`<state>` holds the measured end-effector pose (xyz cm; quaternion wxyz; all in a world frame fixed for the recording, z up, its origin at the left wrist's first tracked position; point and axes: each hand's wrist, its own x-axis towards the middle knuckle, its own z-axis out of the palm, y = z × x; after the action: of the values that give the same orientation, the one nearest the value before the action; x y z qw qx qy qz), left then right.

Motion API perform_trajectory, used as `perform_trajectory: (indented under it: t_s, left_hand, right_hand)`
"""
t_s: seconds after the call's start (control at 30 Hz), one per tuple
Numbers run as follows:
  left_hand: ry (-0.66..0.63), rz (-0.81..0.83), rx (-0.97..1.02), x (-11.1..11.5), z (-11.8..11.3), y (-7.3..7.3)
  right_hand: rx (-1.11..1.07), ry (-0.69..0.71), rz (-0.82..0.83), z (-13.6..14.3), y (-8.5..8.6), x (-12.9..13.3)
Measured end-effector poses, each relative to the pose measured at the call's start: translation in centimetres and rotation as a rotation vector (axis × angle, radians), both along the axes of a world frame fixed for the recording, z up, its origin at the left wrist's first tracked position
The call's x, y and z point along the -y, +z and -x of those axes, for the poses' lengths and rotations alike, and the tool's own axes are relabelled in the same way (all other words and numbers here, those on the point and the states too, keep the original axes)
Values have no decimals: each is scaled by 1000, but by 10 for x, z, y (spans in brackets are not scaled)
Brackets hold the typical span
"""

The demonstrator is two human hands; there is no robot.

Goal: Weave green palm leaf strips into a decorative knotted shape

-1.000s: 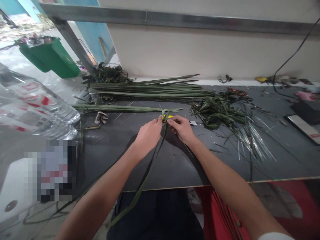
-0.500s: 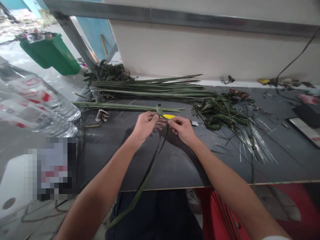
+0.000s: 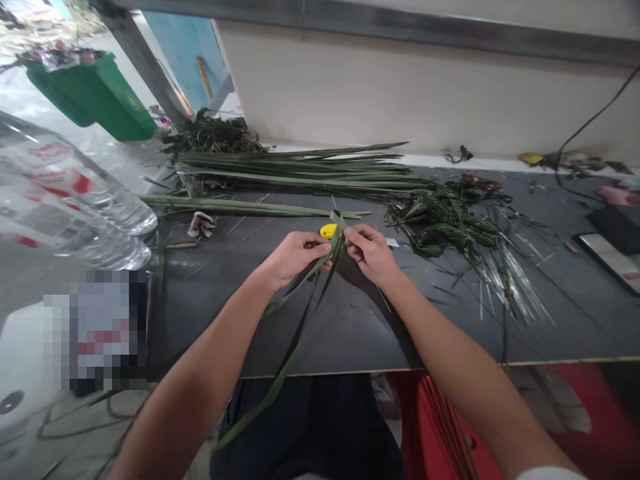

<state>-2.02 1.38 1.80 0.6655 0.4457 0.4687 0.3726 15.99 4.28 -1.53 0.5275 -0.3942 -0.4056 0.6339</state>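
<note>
Over the dark table, my left hand (image 3: 301,255) pinches a long green leaf strip (image 3: 280,381) between thumb and fingers. The strip is folded into a small loop at its top, and its long tails hang past the table edge over my lap. My right hand (image 3: 371,253) is closed on the same leaf strip just right of the loop. A thin pale wire or stem (image 3: 384,299) shows below my right hand; I cannot tell whether it is held. Behind the fingers lies a small yellow object (image 3: 328,231), partly hidden, its kind unclear.
Long leaf bundles (image 3: 300,175) lie along the back. Dark folded leaf pieces with thin stems (image 3: 440,223) lie to the right, near a phone (image 3: 607,257). Plastic water bottles (image 3: 75,200) stand left. A green bin (image 3: 93,97) and red stool (image 3: 445,427) are off the table.
My left hand has moved slightly down and right, pulling a leaf tail down to the left. The loop now stands upright between the hands, and more of the yellow object shows.
</note>
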Motion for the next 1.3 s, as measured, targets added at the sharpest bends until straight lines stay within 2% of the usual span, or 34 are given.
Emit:
perform_trajectory:
  t_s: [0.13,0.2,0.27,0.33,0.4,0.47,0.57,0.67,0.9,1.07,1.3]
  left_hand:
    - [-160,-113,-85,2,6,2]
    - [-271,-127,-142,2,9,4]
    - [-309,-107,-169,2,9,5]
    - [-182,-103,-156,2,5,4]
    - [42,-151,-155,3,-1,1]
    - [206,-219,-189,3,-8,-3]
    - [277,-309,-271,5,-14,-10]
    - [301,-363,-312,8,-17,-15]
    - [293,-378,-259,11,-21,-19]
    - [215,-346,-230,12,-23,-19]
    - [23,-245,-170,16,-23,-15]
  right_hand:
    - [-79,-35,103,-1,3,-1]
    - [-89,-21,124,-1,4,0]
    - [-75,4,115,-1,4,2]
    - [-35,26,85,0,3,3]
    - [23,46,44,0,2,4]
    - [77,61,8,1,1,4]
    - [122,66,-17,1,2,5]
    - [125,74,-19,0,3,5]
    - [101,69,32,-1,4,6]
    - [32,49,102,-1,6,5]
    - [-58,19,168,-3,6,2]
